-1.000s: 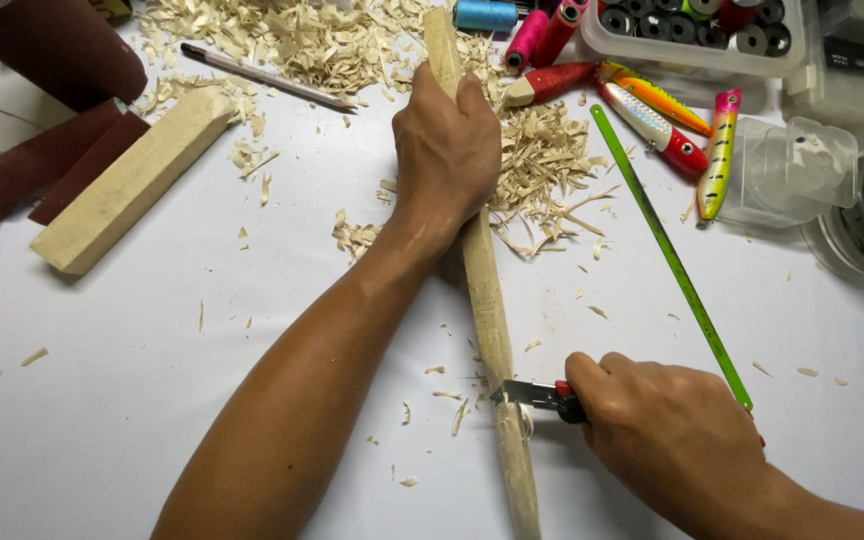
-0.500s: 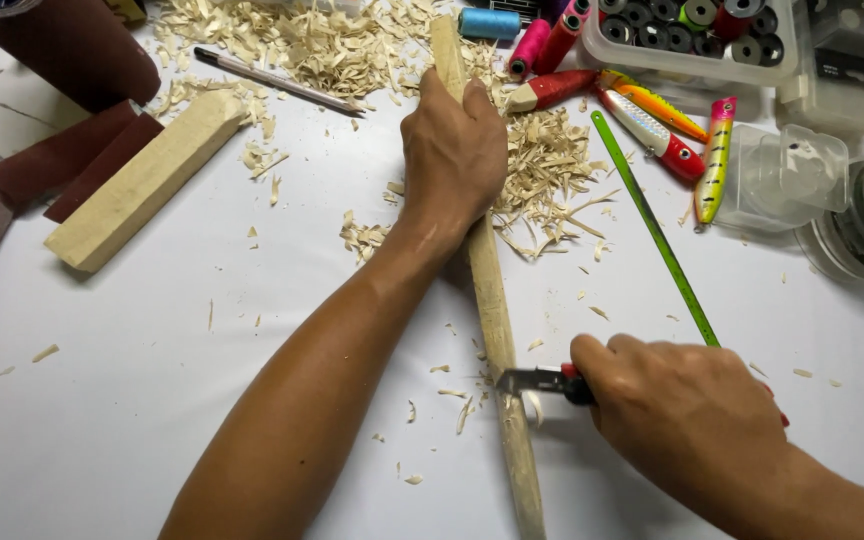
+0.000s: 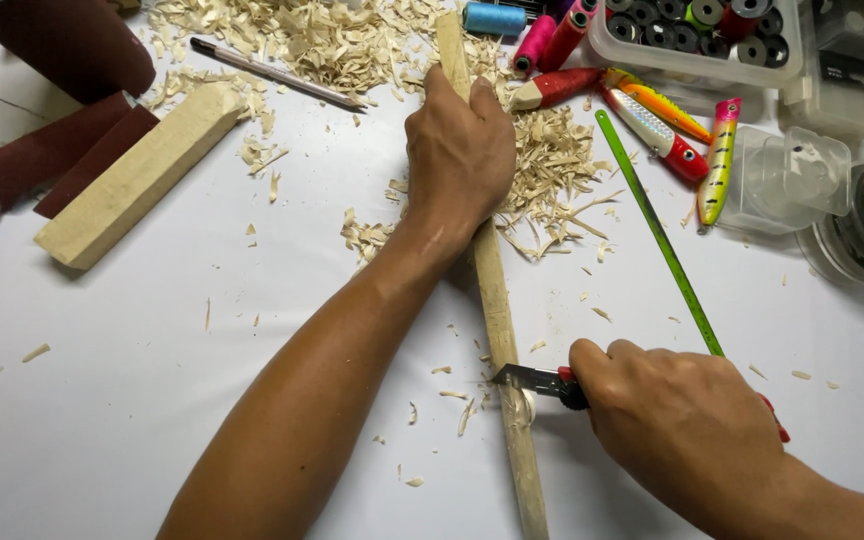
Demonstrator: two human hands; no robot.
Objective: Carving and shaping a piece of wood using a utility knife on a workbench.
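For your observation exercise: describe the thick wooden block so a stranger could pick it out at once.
Start at the white table and look to its upper left, beside the dark red sandpaper sheets. The thick wooden block lies there at a slant, untouched, far stouter than the thin stick.

A white bench [image 3: 102, 420] is filling the whole view; no wall, floor or window is showing. Even, soft light is falling from above, throwing only faint shadows. Pale wood shavings [image 3: 292, 40] are lying heaped at twelve o'clock and thinning toward the centre. A pale wood block [image 3: 137, 180] and dark red sandpaper sheets [image 3: 62, 155] are lying at ten o'clock. Clear plastic boxes [image 3: 787, 170] and a tray of thread spools [image 3: 697, 30] are sitting at one to two o'clock, beside painted fishing lures [image 3: 717, 160] and a green saw blade [image 3: 657, 230].
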